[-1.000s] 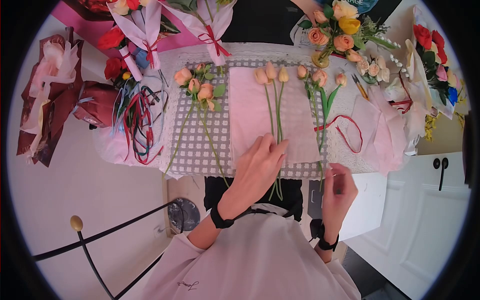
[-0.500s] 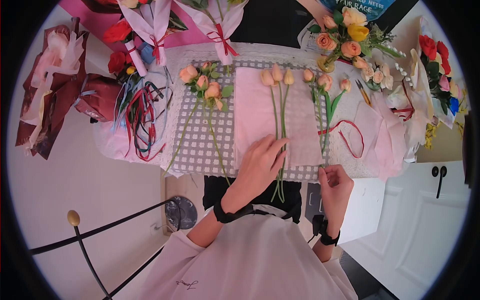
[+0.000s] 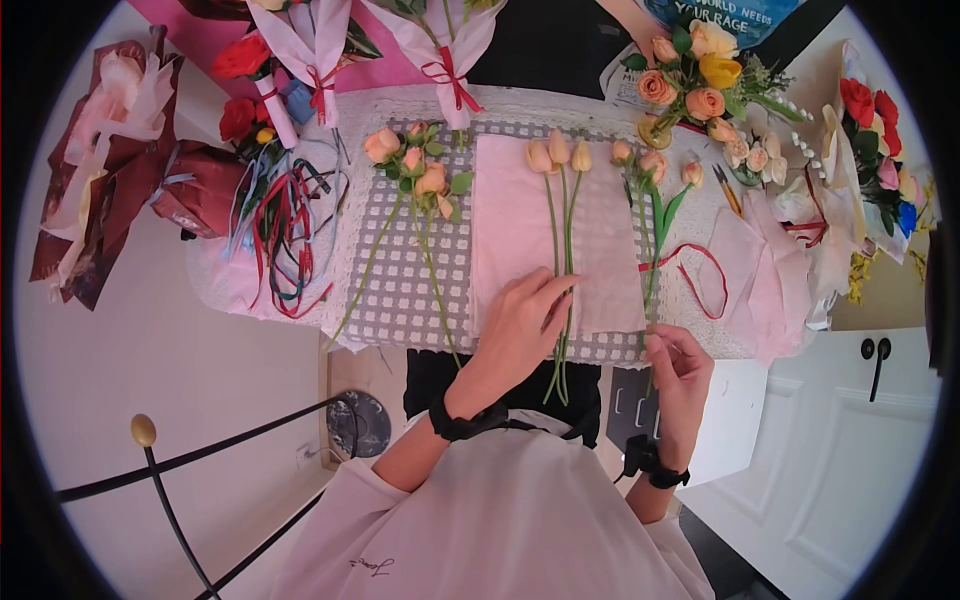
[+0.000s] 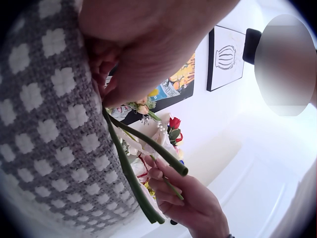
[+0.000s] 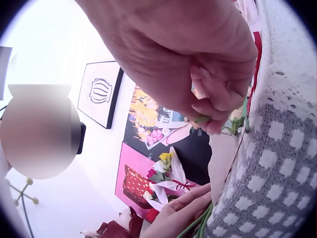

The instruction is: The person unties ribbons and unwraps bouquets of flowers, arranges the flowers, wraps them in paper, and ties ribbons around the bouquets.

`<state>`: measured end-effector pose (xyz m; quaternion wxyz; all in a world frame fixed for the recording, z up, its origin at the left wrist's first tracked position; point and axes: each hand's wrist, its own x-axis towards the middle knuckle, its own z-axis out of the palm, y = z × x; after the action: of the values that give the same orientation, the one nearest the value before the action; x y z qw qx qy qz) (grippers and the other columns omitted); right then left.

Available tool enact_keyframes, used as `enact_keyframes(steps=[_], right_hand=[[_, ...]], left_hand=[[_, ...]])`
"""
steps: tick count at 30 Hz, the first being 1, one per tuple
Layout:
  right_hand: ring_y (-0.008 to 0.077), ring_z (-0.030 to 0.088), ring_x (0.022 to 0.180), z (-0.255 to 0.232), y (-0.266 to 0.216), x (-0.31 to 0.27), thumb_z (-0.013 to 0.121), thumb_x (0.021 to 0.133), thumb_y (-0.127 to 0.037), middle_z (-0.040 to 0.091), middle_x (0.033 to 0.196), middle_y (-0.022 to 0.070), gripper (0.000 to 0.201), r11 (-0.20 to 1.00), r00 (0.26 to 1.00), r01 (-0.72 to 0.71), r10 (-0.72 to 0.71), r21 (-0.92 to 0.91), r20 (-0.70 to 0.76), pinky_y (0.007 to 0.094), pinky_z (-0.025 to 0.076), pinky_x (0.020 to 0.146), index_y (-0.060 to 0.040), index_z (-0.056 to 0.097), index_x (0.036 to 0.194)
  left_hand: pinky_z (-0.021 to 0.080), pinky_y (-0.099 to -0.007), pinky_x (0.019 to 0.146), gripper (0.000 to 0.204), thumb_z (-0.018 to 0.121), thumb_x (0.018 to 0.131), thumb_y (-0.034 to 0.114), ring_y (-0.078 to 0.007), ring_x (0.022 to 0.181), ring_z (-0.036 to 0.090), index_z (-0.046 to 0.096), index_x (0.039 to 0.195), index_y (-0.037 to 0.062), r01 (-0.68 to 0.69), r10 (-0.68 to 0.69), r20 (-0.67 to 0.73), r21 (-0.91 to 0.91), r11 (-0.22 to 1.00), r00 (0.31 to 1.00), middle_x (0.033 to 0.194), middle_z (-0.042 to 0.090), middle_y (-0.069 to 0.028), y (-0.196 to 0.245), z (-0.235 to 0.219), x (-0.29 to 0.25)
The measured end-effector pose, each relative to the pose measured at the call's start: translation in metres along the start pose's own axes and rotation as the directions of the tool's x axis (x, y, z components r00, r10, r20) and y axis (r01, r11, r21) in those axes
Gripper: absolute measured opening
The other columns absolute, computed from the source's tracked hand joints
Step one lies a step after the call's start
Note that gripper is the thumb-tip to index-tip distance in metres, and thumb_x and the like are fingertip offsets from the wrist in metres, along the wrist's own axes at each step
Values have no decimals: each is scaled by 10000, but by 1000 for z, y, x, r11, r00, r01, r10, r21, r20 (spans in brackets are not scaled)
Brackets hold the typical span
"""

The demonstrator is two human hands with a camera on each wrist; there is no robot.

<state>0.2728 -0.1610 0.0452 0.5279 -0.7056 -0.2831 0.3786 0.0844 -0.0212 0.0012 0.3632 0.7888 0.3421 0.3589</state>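
Observation:
Three peach tulips [image 3: 558,153] lie side by side on a sheet of pale pink wrapping paper [image 3: 505,215]. My left hand [image 3: 522,318] rests over the paper's lower part, fingers extended and thumb side across the tulips' stems. Below it the cut ends of those stems [image 4: 130,171] stick out past the table edge. At the right, my right hand [image 3: 682,368] pinches the lower end of a green flower stem [image 4: 173,188] between thumb and fingers. That stem runs up towards peach blooms [image 3: 652,166] and long green leaves right of the paper.
Peach roses [image 3: 430,180] with long stems lie left on the checked cloth [image 3: 385,290]. Beyond them is a tangle of ribbons [image 3: 285,235]. A red ribbon [image 3: 712,268], a pen-like tool [image 3: 730,190] and folded pink paper [image 3: 765,280] lie right. Bouquets [image 3: 705,85] line the back.
My right hand has moved slightly and come onto the stem at the table edge, pinching it. The left hand stays on the paper and tulip stems. The head view has shifted a little.

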Motion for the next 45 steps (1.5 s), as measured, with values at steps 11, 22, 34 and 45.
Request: enact_keyframes(steps=[11,22,34,45], right_hand=[[35,504,651,26,0,-10,743,913,68,618,796,12,153,884,894,427,-445,-190,-60,197,353,561,26,753,1060],[102,526,556,60,9,-19,751,848,129,649,780,81,203,714,775,579,-633,-393,-8,224,402,517,56,750,1037],[135,612,567,72,20,-11,750,895,47,670,799,94,133,829,901,420,-430,-368,60,268,450,516,37,735,1027],[188,586,536,73,14,-11,746,901,28,630,793,116,144,782,889,446,-441,-435,119,303,453,514,24,736,1045]], left_hand=[[496,-374,626,276,667,921,-15,-240,648,600,714,1192,10,29,-29,-7,2,1000,1000,803,564,-108,-1,1,-1],[503,-382,639,286,672,918,-5,-247,659,602,710,1200,14,22,-21,-20,26,999,1000,816,588,-109,-2,4,-1],[501,-382,639,268,677,924,20,-243,672,597,709,1191,20,49,-48,-23,33,998,999,808,587,-99,-4,7,-2],[500,-434,696,224,681,926,40,-312,746,612,703,1145,-2,67,-66,-16,45,997,998,840,615,-128,0,5,0]])
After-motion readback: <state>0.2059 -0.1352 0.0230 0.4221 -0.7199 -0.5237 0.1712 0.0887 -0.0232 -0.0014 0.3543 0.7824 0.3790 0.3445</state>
